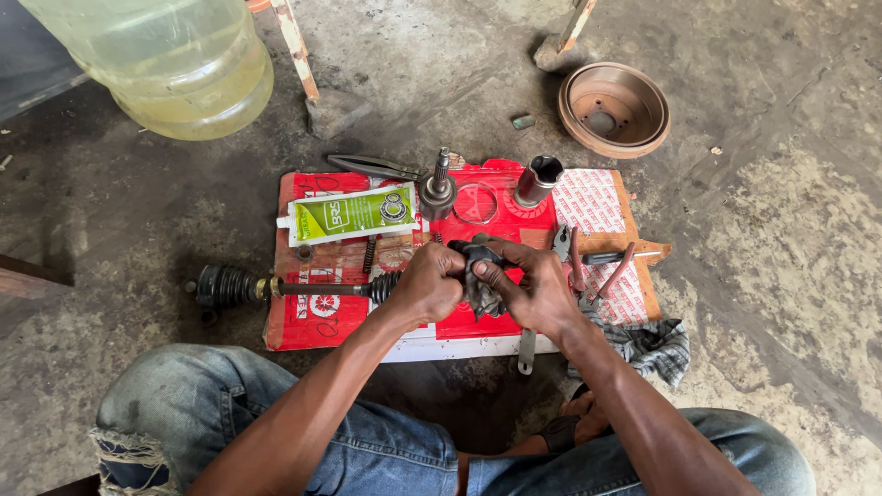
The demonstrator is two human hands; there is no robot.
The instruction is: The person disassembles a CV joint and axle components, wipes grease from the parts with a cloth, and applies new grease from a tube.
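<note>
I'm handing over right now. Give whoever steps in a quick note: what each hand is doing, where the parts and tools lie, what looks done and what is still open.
Left hand and right hand both grip a black rubber boot at the near end of the drive shaft.
The shaft lies across the red cardboard; its far boot is already on.
The green grease sachet, the joint piece with a splined stub, the metal cup and the clear ring sit on the cardboard's far side, loose.
Red-handled pliers lie to the right, a checked rag nearby.
Open: the boot in hand is not visibly seated; the joint parts are unfitted.
</note>
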